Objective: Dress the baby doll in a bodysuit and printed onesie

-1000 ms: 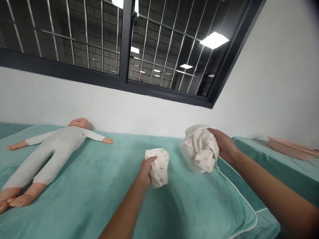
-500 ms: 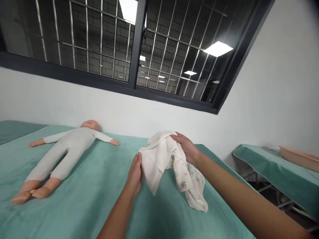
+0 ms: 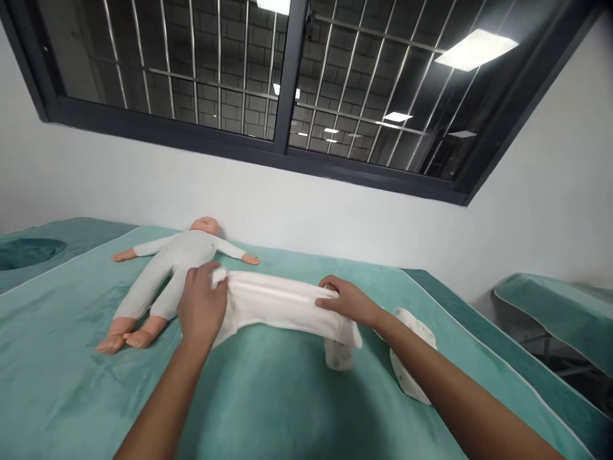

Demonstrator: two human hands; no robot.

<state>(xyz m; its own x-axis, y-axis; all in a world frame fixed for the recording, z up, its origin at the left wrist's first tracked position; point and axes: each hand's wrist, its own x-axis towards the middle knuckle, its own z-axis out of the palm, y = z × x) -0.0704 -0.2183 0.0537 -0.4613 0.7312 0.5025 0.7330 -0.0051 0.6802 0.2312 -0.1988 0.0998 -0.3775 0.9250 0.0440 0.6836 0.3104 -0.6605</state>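
Observation:
A white garment with a small print (image 3: 282, 297) is stretched sideways between my two hands, above the green bed cover. My left hand (image 3: 204, 306) grips its left end, fingers closed round the bunched fabric. At the other end, my right hand (image 3: 352, 300) pinches the upper edge between thumb and fingers. A short printed part hangs below my right hand. More white printed fabric (image 3: 414, 351) shows behind my right forearm; whether it joins the held piece is hidden. Beyond my left hand, a baby doll (image 3: 184, 249) in a white bodysuit lies on its back, arms spread.
The green cover (image 3: 282, 402) spreads over the bed, its far edge against the white wall (image 3: 268, 204). Above is a dark-framed window (image 3: 287, 150) with metal bars behind the glass. Another green-covered bed (image 3: 560, 306) stands at the right, past a gap.
My hands have moved apart, drawing the bunched garment out into a wide band. My left hand has shifted left, in front of the doll's legs. The camera view has turned slightly left.

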